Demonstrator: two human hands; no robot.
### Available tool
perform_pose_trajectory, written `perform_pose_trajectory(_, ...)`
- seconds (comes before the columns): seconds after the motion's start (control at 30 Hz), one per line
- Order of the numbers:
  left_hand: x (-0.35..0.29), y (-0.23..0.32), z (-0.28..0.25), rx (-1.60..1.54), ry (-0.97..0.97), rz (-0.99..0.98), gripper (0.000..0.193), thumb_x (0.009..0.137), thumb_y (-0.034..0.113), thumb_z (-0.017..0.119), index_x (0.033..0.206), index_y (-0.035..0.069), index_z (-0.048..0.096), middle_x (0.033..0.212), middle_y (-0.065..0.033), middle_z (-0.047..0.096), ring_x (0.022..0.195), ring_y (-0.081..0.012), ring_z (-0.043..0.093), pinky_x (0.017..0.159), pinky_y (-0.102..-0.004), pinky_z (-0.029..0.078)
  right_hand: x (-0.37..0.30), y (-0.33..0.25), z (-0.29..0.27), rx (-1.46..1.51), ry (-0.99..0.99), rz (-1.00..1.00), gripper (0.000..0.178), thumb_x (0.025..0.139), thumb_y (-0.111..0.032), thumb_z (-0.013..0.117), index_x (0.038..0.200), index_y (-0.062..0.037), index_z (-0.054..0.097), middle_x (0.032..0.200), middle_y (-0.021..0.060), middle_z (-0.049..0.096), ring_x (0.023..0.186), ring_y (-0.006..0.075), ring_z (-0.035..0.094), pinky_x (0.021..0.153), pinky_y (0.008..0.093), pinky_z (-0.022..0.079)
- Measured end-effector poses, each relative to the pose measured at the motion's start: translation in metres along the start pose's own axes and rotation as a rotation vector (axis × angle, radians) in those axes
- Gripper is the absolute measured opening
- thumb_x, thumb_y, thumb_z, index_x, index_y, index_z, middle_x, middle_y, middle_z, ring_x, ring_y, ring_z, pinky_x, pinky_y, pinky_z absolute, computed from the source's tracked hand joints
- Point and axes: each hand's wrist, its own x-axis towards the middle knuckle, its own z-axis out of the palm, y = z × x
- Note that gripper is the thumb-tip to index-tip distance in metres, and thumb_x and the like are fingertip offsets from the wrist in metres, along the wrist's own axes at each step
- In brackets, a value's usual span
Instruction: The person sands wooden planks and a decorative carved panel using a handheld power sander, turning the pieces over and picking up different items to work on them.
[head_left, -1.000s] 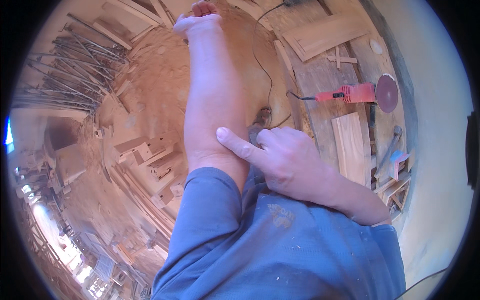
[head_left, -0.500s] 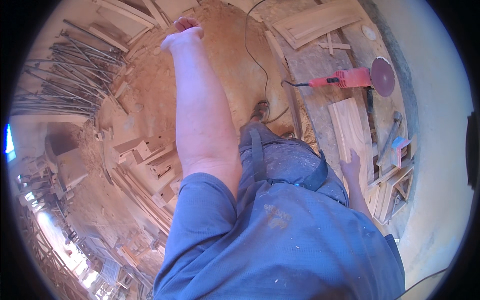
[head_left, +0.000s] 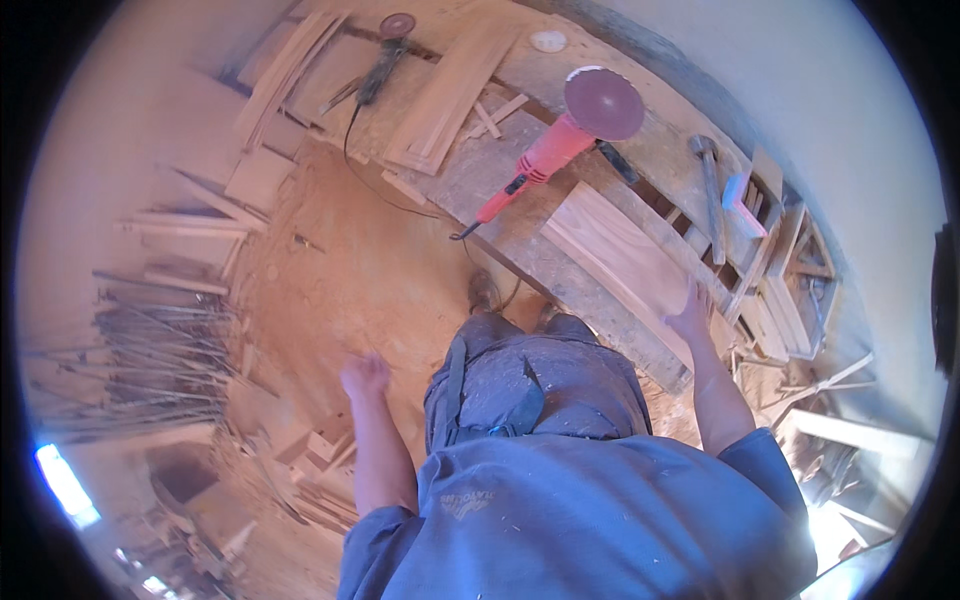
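Observation:
My right hand (head_left: 690, 315) is at the near end of a raised wooden panel (head_left: 625, 250), thumb and fingers apart; it seems to rest on the panel's edge. The panel lies on the workbench (head_left: 520, 250). Beyond it on the bench rests a red angle grinder (head_left: 550, 150) with a round brown sanding disc (head_left: 604, 103), its cord trailing over the near edge. Out to the left, above the dusty floor, hangs my left hand (head_left: 365, 375). Its fingers look curled but are blurred, and no object shows in it.
A hammer (head_left: 708, 195) and a blue-and-pink block (head_left: 742, 205) lie at the bench's right. Farther off are a second, dark grinder (head_left: 380, 72) and a panelled board (head_left: 455, 90). Metal rods (head_left: 160, 350) and timber pieces (head_left: 320, 460) lie at left; a cord (head_left: 375, 185) crosses the floor.
My view has swung toward the bench, bringing the second grinder into sight. My left arm, stretched far forward before, is drawn back and lower. My right hand stays by the panel's near end.

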Motion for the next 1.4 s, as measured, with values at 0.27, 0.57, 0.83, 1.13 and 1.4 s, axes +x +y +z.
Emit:
perform_pose_trajectory(0.27, -0.088, -0.03, 0.077, -1.831, -0.459, -0.5, 0.008, 0.09, 0.009, 0.05, 0.082, 0.009, 0.047, 0.063, -0.0071, 0.047, 0.052, -0.019, 0.049, 0.046, -0.0293, 0.037, -0.016, 0.017, -0.029, 0.17, 0.166, -0.071, 0.058, 0.073, -0.024, 0.083, 0.122, -0.0028, 0.063, 0.109, 0.0217, 0.063, 0.11, 0.04, 0.059, 0.099, 0.049, 0.046)
perform_pose_trajectory(0.57, -0.081, -0.001, -0.012, -1.33, -0.239, -0.225, 0.018, 0.09, 0.009, 0.06, 0.104, -0.002, 0.059, 0.079, -0.0153, 0.065, 0.061, -0.0202, 0.063, 0.053, -0.0319, 0.051, -0.115, -0.021, -0.059, 0.431, 0.278, -0.176, 0.025, 0.079, -0.019, 0.072, 0.08, 0.0004, 0.056, 0.07, 0.0189, 0.054, 0.065, 0.0336, 0.056, 0.061, 0.0447, 0.044)
perform_pose_trajectory(0.83, 0.017, -0.025, -0.034, -1.171, -0.317, -0.063, 0.038, 0.09, 0.009, 0.063, 0.123, -0.009, 0.058, 0.088, -0.0189, 0.07, 0.074, -0.0232, 0.07, 0.062, -0.0331, 0.059, -0.097, -0.141, -0.101, 0.673, 0.261, -0.151, 0.025, 0.083, -0.017, 0.071, 0.077, 0.0011, 0.055, 0.065, 0.0138, 0.05, 0.059, 0.023, 0.052, 0.057, 0.0382, 0.041)
perform_pose_trajectory(1.13, 0.173, -0.104, -0.084, -1.24, -0.276, 0.042, 0.033, 0.09, 0.009, 0.061, 0.12, -0.004, 0.061, 0.092, -0.0162, 0.069, 0.08, -0.0237, 0.071, 0.062, -0.0323, 0.059, 0.111, -0.401, -0.14, 0.62, 0.487, 0.116, 0.014, 0.087, -0.016, 0.066, 0.091, -0.0031, 0.068, 0.079, 0.0197, 0.066, 0.075, 0.0332, 0.068, 0.069, 0.0425, 0.051)
perform_pose_trajectory(1.4, 0.263, -0.273, -0.093, -1.458, -0.227, -0.258, 0.026, 0.09, 0.008, 0.059, 0.113, -0.002, 0.056, 0.089, -0.0157, 0.067, 0.067, -0.0201, 0.065, 0.053, -0.0309, 0.051, 0.086, -0.63, -0.091, 0.756, 0.087, -0.096, 0.027, 0.086, -0.016, 0.066, 0.111, -0.0074, 0.071, 0.109, 0.0185, 0.072, 0.101, 0.0363, 0.07, 0.091, 0.044, 0.055)
